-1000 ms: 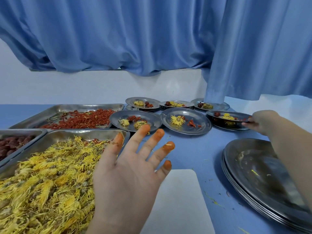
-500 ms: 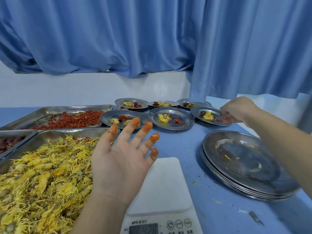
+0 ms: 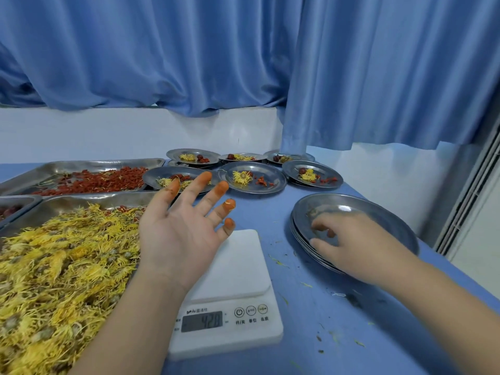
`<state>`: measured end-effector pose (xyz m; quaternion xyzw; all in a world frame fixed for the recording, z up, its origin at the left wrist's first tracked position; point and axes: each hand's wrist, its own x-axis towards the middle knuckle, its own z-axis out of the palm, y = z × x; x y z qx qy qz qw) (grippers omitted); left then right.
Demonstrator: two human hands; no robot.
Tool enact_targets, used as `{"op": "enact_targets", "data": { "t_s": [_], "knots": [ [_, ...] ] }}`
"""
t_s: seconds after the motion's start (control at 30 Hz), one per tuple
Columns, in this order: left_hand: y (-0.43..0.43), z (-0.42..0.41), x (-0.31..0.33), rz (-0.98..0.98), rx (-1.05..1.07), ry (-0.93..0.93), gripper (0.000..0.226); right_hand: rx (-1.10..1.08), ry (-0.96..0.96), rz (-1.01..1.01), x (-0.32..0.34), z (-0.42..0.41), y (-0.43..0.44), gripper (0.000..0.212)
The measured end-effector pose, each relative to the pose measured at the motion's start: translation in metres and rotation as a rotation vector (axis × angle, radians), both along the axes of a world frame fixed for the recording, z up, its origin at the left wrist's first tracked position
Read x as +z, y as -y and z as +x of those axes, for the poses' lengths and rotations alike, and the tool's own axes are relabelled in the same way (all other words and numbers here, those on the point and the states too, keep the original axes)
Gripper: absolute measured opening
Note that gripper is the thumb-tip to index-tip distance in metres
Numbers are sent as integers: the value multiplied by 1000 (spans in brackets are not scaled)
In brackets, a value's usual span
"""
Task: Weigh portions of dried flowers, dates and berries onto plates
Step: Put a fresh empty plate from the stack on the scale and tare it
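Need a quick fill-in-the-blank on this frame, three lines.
1. The right hand touches the stack of empty ___.
2. The fingertips of the left hand are stained ___.
3. The big tray beside the left hand holds ___ dried flowers.
Missing: plates; orange; yellow.
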<state>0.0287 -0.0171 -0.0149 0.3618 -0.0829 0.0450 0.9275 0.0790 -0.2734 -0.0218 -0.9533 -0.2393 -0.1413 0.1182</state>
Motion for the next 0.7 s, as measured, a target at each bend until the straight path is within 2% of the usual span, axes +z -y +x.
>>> {"op": "enact_targets", "data": {
  "t_s": [0.07,0.2,0.3,0.63,0.7],
  "knots": [
    [0,-1,1,15,14,4,45,-62,-10,-72,-2,-2,-3,19],
    [-4,-2,2,23,41,4,47,-114,-9,-149,-7,-9,-12,6],
    [-5,-2,2,20,52,4,48,-163,29,-140,-2,-13,-17,5],
    [-7,-1,0,23,73,-31,40,-223,201,-99,0,-21,-22,23],
    [-7,0,-1,23,86,-46,38,-238,226,-103,1,-19,-19,20]
  ]
}}
